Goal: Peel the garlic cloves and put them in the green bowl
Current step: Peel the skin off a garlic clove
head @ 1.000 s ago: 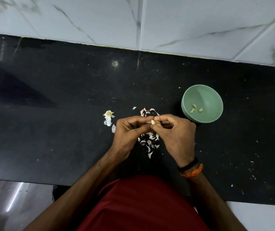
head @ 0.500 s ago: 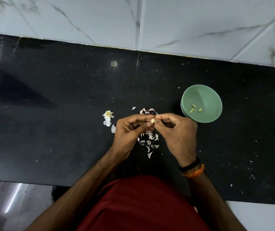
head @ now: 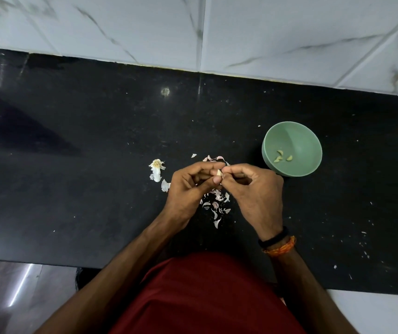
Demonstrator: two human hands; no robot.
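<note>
Small pale garlic clove (head: pixel 219 172) at frame centre: we pinch it with both hands' fingers (head: pixel 213 180), peeling; next, drop it into the round green plastic bowl (head: pixel 296 138).

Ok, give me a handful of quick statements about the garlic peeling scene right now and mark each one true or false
1. Both hands pinch one garlic clove between them. True: the left hand and the right hand meet on it.
2. The green bowl is empty. False: a few peeled cloves lie inside it.
3. The bowl stands on the person's right side of the black counter. True.
4. The loose skins are piled inside the bowl. False: they lie scattered on the counter under and around the hands.
5. The wristbands are on the left wrist. False: they are on the right wrist.
</note>
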